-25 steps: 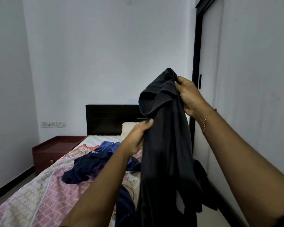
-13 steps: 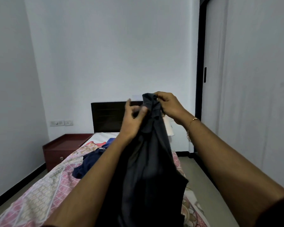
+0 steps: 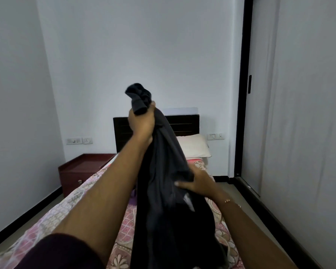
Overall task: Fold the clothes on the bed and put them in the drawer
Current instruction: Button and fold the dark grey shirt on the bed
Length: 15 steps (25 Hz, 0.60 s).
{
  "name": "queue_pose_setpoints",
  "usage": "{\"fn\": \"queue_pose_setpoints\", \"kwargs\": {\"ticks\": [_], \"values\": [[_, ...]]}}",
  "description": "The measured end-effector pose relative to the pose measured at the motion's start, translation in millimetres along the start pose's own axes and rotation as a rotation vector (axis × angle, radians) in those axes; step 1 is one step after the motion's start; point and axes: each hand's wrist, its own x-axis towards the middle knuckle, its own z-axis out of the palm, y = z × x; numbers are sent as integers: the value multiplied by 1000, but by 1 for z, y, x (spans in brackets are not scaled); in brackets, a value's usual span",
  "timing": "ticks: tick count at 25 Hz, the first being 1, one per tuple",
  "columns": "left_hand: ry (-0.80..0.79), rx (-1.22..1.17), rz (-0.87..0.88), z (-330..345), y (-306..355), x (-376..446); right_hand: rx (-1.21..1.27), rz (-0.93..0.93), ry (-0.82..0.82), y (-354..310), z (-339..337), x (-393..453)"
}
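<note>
One dark garment [image 3: 163, 191] is hanging in the air above the bed [image 3: 56, 216], bunched and not yet folded, so the job is looking barely begun. The left hand [image 3: 142, 123] is gripping the top of it in a closed fist, with a crumpled end of cloth poking out above the knuckles. The right hand [image 3: 197, 183] is pinching the cloth lower down on its right edge, thumb lying across the front and fingers tucked behind the fabric. Nothing folded is showing anywhere, and any other clothes on the bed are hiding behind the arms and the hanging cloth. By my reckoning this piece is needing to be shaken out, laid flat and folded, and then carried to a drawer; the only likely drawer showing is in the reddish bedside cabinet [image 3: 81, 171] left of the bed, and it is sitting closed.

The garment is looking like soft, thin, charcoal knit, falling in long limp folds and widening toward the bottom, with a small pale tag showing near the right wrist. The bedspread is looking quilted, pink and cream with a floral print. A plump cream pillow [image 3: 194, 146] is resting against the dark slatted headboard [image 3: 182, 125].
</note>
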Motion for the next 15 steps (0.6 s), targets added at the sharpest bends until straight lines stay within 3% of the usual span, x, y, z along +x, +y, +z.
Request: {"fn": "queue_pose_setpoints", "kwargs": {"ticks": [1, 3, 6, 8, 9, 10, 11, 12, 13, 14, 15], "values": [[53, -75, -35, -8, 6, 7, -102, 50, 9, 14, 4, -2], [163, -52, -51, -31, 10, 21, -7, 148, 211, 22, 0, 4], [339, 422, 11, -70, 0, 30, 322, 148, 460, 0, -23, 21], [399, 768, 204, -85, -16, 26, 389, 42, 494, -31, -34, 33], [293, 839, 335, -87, -25, 21, 368, -18, 485, -49, -37, 38], [59, 805, 409, -85, -33, 18, 315, -89, 468, -68, -38, 41], [-223, 705, 372, -78, -39, 10, 235, -158, 458, -84, -37, 46], [-508, 632, 225, -72, -43, 0, 149, -224, 459, -99, -37, 51], [-705, 591, 131, -66, -49, -9, 68, -268, 474, -111, -39, 54], [-762, 569, 131, -62, -53, -14, 15, -297, 485, -120, -41, 56], [-722, 533, 161, -58, -56, -13, -1, -302, 485, -125, -44, 57]]}}
